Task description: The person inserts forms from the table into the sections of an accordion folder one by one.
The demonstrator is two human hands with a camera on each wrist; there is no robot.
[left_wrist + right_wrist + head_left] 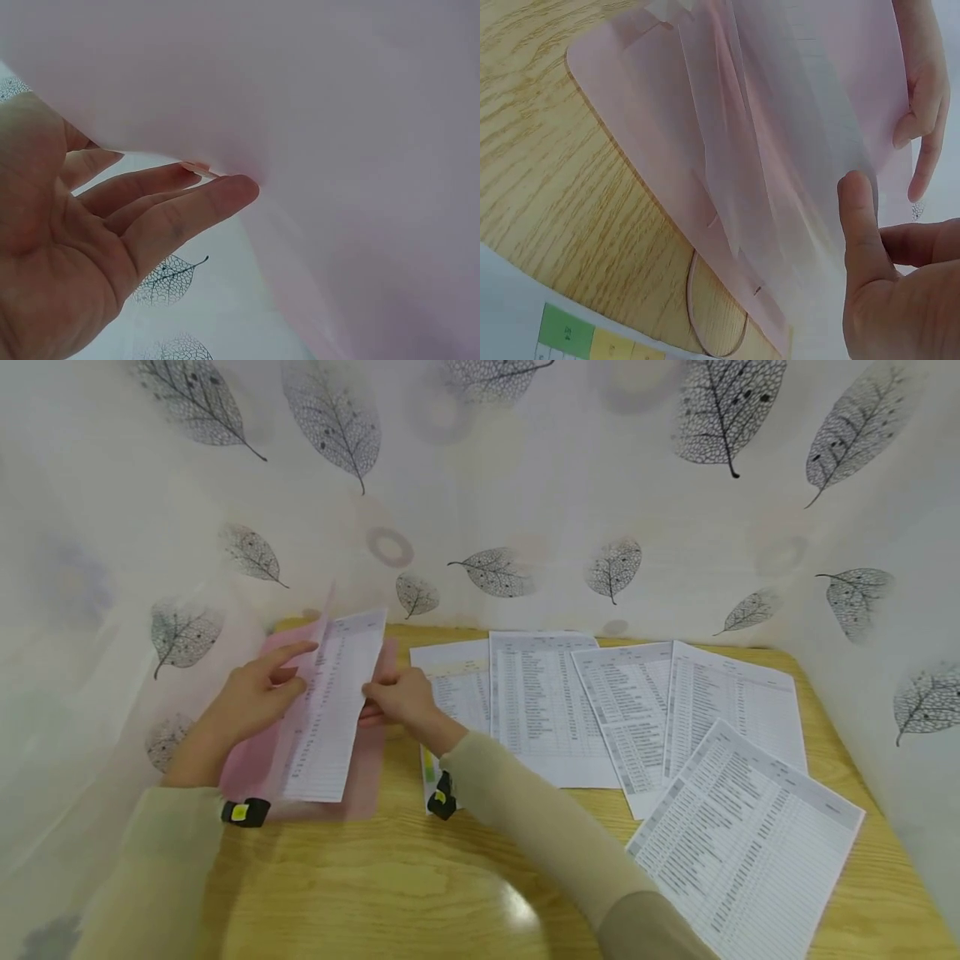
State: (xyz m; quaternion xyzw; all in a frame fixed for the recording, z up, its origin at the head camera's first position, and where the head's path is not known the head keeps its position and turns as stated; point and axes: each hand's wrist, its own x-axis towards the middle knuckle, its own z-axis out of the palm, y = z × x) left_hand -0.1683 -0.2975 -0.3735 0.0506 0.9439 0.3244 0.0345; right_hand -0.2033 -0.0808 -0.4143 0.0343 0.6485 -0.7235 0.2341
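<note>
A pink folder [367, 785] lies on the left of the table, its cover [251, 760] raised on the left. Printed sheets [341, 702] stand tilted up inside it. My right hand [408, 697] pinches their right edge between thumb and fingers; the right wrist view shows the thumb [859, 217] on the near face. On the other side, my left hand [255, 693] is at the raised pink cover. In the left wrist view its thumb and fingers pinch the edge of that cover [360, 150]. More loose leaves [727, 150] fan out inside the folder.
Several printed sheets [547, 710] lie spread and partly overlapping to the right, the nearest one [750, 843] at the front right. A thin cord loop [691, 300] sticks out from the folder's edge. A leaf-patterned covering [495, 485] rises behind and beside the wooden table [360, 885].
</note>
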